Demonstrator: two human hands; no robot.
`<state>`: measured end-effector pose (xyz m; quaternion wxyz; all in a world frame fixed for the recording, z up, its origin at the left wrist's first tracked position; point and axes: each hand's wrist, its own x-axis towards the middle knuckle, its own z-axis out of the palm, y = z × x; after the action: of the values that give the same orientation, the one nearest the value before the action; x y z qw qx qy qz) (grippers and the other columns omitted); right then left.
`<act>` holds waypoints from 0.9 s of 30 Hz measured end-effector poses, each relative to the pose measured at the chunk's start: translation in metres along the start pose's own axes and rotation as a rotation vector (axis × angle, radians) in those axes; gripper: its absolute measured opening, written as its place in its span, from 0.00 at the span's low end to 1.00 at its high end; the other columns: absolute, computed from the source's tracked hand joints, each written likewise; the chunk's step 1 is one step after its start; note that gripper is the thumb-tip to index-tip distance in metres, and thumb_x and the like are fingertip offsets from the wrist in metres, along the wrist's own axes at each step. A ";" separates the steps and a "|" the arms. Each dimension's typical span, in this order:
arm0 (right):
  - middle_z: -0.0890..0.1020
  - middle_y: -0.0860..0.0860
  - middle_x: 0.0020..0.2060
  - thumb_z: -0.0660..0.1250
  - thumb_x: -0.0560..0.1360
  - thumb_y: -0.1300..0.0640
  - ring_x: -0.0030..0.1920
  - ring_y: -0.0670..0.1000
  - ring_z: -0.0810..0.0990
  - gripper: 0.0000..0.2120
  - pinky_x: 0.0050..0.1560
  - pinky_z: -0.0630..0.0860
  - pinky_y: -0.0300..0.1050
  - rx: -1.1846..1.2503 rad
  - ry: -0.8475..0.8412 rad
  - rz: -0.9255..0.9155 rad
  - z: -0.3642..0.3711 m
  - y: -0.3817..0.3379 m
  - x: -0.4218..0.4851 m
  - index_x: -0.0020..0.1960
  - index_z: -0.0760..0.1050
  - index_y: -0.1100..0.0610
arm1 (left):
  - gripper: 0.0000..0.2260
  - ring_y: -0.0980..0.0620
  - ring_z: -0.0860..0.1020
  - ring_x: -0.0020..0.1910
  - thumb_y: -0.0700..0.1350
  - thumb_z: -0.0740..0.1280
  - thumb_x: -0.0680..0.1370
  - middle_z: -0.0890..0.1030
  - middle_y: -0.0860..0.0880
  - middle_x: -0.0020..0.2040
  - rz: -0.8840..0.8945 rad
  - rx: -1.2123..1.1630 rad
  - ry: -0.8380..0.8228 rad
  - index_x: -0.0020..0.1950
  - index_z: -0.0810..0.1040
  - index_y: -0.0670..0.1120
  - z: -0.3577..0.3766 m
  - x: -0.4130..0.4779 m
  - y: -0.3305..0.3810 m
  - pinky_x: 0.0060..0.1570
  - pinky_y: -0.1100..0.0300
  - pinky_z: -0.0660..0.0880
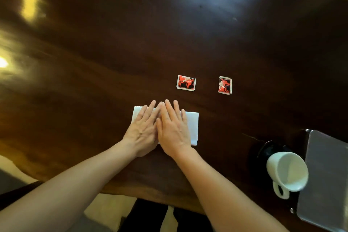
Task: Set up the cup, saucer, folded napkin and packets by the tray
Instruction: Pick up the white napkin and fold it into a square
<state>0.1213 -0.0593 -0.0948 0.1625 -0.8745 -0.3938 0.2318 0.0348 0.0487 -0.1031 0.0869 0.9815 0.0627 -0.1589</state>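
Both hands are flat, palms down, side by side on the white napkin (194,128). The left hand (141,132) and right hand (174,132) are touching along the inner edges, fingers stretched out and fanned a bit, so nothing is gripped, they're just pressing on it. The napkin sits right under them on the dark wooden desk (94,90), with its left top corner and right side poking out past the hands.

Just beyond the fingertips there are two small red and black packets, well apart from each other: the left packet (186,83) almost straight ahead of the right hand, and the right packet (225,85) further off to the right. Way off to the right of the hands, nearer the desk edge, a white cup (288,172) sits on a dark saucer (267,149), right beside a grey tray (327,175).
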 end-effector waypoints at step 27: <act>0.61 0.56 0.77 0.68 0.78 0.46 0.73 0.62 0.61 0.24 0.67 0.68 0.59 -0.119 0.037 0.482 -0.041 0.052 0.012 0.70 0.68 0.53 | 0.34 0.37 0.73 0.64 0.62 0.52 0.79 0.74 0.36 0.68 -0.034 0.091 -0.058 0.73 0.71 0.38 0.013 -0.095 0.014 0.61 0.42 0.74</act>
<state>0.1823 -0.0879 -0.0879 0.0579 -0.9552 -0.1840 0.2244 -0.0568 0.0233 -0.0825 0.0409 0.9781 0.0697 -0.1916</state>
